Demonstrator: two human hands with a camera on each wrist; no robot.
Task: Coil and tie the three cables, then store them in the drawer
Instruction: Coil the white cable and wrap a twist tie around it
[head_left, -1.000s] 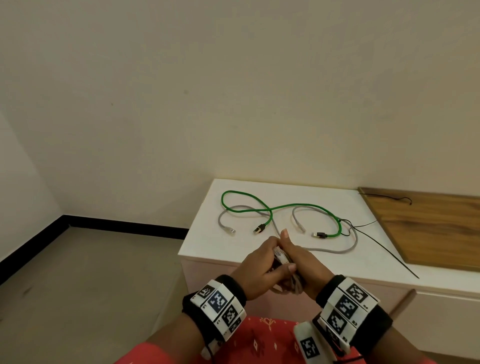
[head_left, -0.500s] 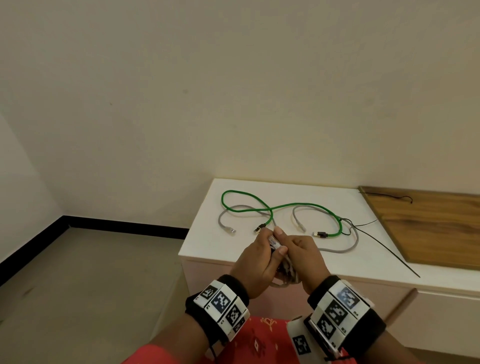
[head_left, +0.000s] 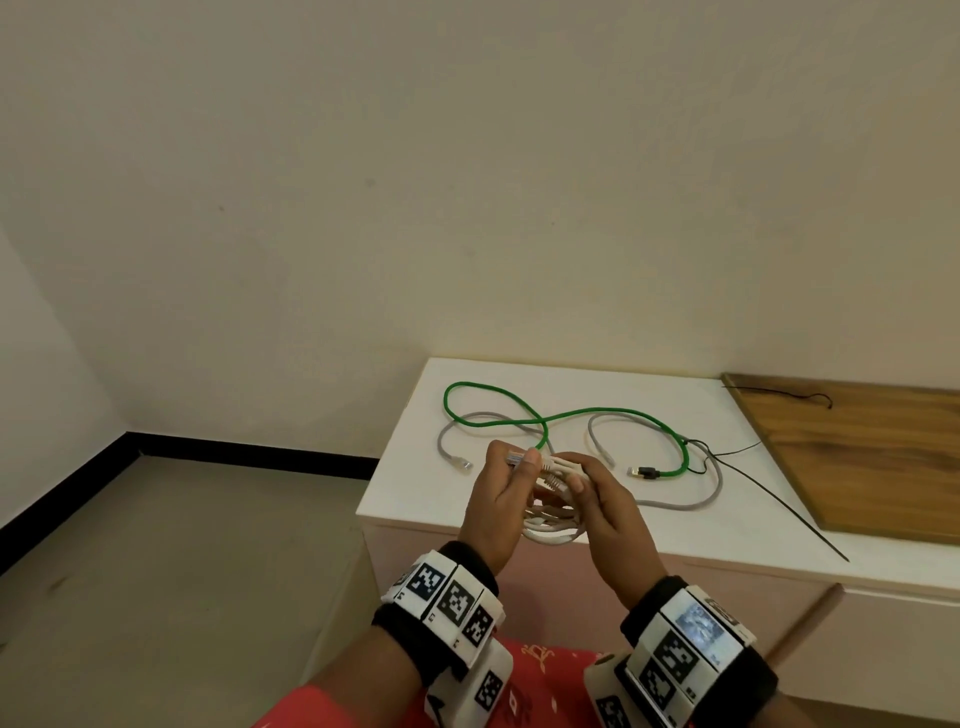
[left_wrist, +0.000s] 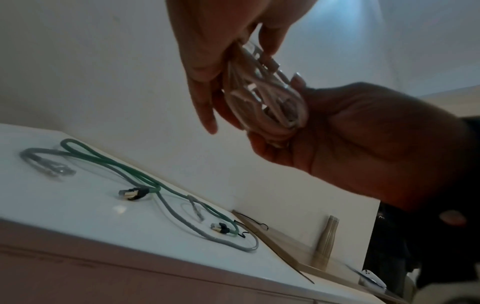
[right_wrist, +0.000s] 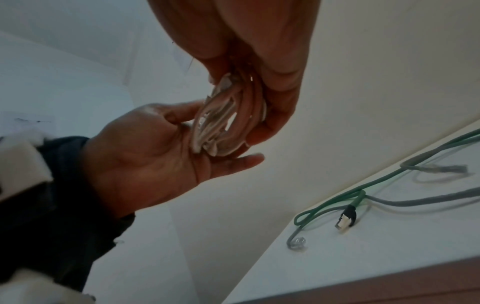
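A coiled white cable hangs in the air between both my hands, just above the front edge of the white cabinet top. My left hand pinches its plug end at the top of the coil. My right hand grips the coil's right side with curled fingers. From the wrists the coil shows as several loops pressed between the two palms. A green cable and a grey cable lie loose and crossed on the top, behind my hands.
Thin black ties lie right of the cables, one reaching onto a wooden board at the far right. The cabinet's pink front is below my hands, with a slanted handle. Floor lies to the left.
Both hands have risen and moved forward over the cabinet edge with the white coil. My left fingers have shifted up to pinch the plug end.
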